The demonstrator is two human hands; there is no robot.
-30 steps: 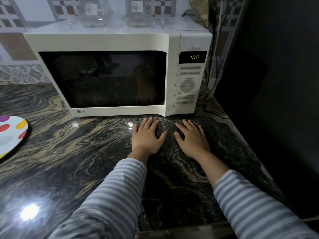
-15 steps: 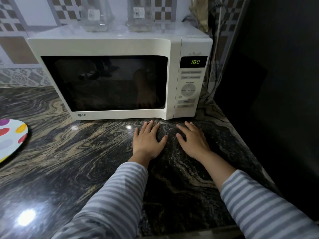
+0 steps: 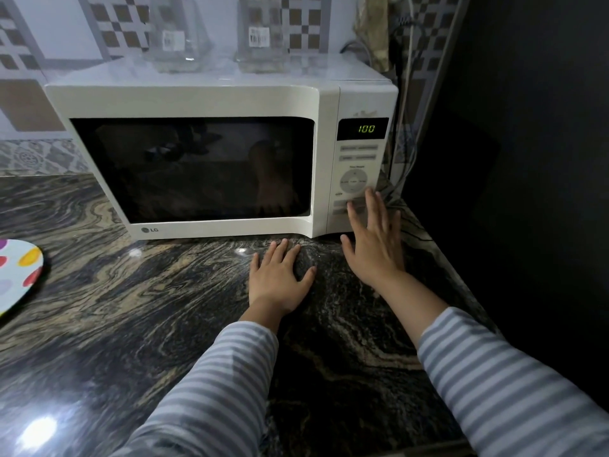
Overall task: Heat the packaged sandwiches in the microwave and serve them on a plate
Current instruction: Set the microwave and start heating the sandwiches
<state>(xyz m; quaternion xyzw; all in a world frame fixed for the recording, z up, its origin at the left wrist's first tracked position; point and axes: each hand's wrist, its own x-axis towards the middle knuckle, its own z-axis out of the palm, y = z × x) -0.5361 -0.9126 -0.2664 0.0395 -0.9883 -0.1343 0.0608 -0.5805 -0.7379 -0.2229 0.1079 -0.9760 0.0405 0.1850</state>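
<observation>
A white microwave [image 3: 211,153] is seen standing shut on a dark marbled countertop [image 3: 148,308], its display [image 3: 362,128] reading 1:00. The right hand [image 3: 374,245] is raised with fingers straight and spread, the fingertips [image 3: 370,196] laid over the lower buttons of the control panel [image 3: 357,159]; nothing is grasped, and whether a button is actually pressed cannot be told. The left hand [image 3: 278,275] is laid flat and relaxed on the countertop just in front of the microwave's door, holding nothing. Behind the dark door glass no sandwiches can be made out; only reflections are shown. A plate [image 3: 14,275] with coloured spots is set at the far left edge of the counter, well apart from both hands. Two clear glass containers [image 3: 178,37] are placed on top of the microwave, before a tiled wall [image 3: 56,31]. Cables [image 3: 403,94] are hung beside the microwave's right side. Striped sleeves [image 3: 214,390] are worn on both arms.
</observation>
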